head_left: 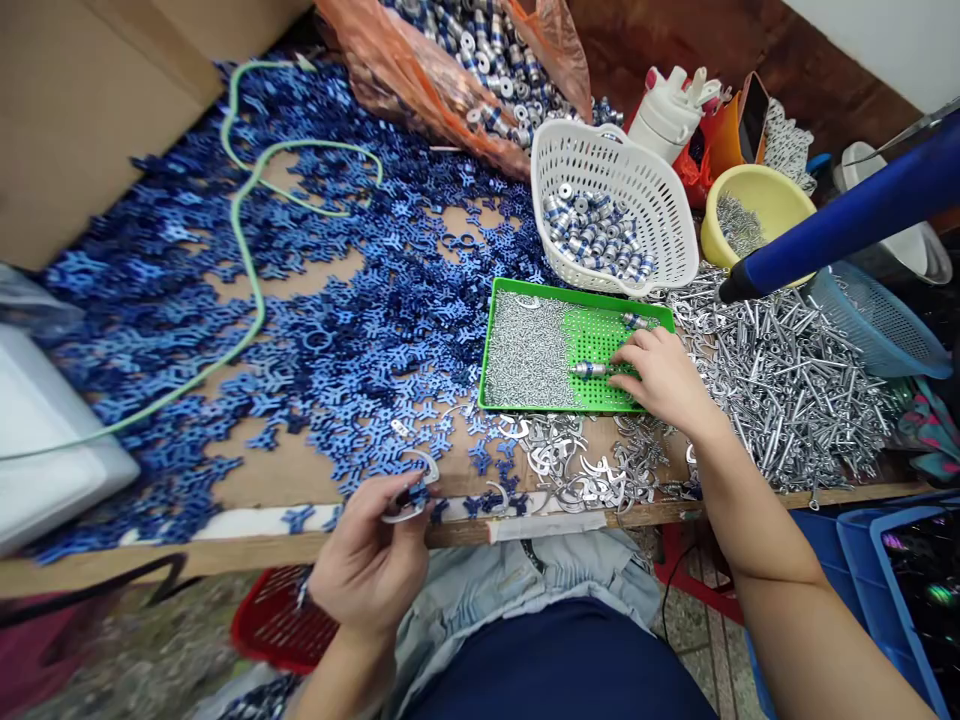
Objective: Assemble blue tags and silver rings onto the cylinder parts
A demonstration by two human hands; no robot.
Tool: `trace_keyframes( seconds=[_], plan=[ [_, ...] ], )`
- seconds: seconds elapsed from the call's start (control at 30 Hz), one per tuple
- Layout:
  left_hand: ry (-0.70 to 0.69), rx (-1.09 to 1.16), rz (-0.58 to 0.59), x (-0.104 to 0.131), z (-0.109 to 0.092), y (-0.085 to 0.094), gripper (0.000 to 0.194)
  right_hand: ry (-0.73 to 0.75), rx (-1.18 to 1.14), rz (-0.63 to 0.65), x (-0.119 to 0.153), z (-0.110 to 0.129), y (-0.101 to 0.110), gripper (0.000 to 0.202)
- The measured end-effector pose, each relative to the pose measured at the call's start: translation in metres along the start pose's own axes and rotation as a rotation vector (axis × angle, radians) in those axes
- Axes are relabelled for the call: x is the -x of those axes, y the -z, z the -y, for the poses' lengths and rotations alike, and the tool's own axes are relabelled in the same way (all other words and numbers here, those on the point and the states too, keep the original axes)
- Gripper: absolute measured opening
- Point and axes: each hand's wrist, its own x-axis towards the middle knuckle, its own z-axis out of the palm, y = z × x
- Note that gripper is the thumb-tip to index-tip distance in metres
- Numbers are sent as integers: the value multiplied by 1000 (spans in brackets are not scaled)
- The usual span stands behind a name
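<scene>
The left hand (369, 560) holds, between thumb and fingers, silver curved parts (429, 466) with a blue piece, at the front edge of the worktop (270, 475). The right hand (666, 382) is half curled over the green tray (589, 340), beside a silver-and-blue cylinder (590, 369) lying there; I cannot tell if it grips this.

One camera, on my head: faces forward and steeply down, near the workbench (255, 550); my shirt (555, 660) nearest, left hand (371, 565) and right hand (664, 375) mid-range, cardboard box (112, 100) far left, wall (877, 45) far right.
</scene>
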Motion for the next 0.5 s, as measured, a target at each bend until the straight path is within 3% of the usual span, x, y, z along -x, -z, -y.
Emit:
trace_keyframes(
  seconds=[0.1, 0.17, 0.33, 0.43, 0.5],
  plan=[
    [-76, 48, 6, -2, -13, -4, 23, -27, -40, 6, 2, 0, 1, 4],
    [-14, 159, 41, -5, -26, -8, 21, -77, -204, -30, 9, 9, 6, 3],
    [368, 683, 294, -18, -66, -30, 20, -180, -934, -194, 60, 63, 23, 10],
    [626, 862, 347, -25, -82, -42, 26, -96, -1050, -329, 91, 93, 27, 27],
    [720, 887, 370, -27, -86, -46, 29, -18, -1050, -396, 101, 105, 26, 37]
  ],
)
